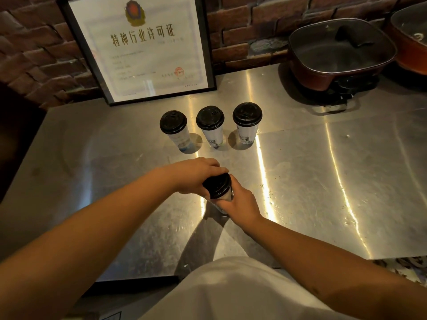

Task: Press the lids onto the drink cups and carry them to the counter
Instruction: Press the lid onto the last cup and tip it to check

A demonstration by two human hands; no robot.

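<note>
Nearest, on the scratched stainless-steel table (300, 181), the right hand (240, 204) wraps around the body of a tall white printed paper cup (225, 197), while the left hand (196, 175) curls its fingers over the rim of that cup's round black plastic lid (216, 184). Beyond stand three more lidded white cups (210, 125) in a row, apart from each other. Farthest back, a black-framed certificate (141, 47) leans against the brick wall (254, 19), with a dark red electric pot (339, 54) under a glass lid to the right.

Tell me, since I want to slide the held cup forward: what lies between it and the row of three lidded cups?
Head view: only bare steel tabletop separates the held cup from the row.
</note>
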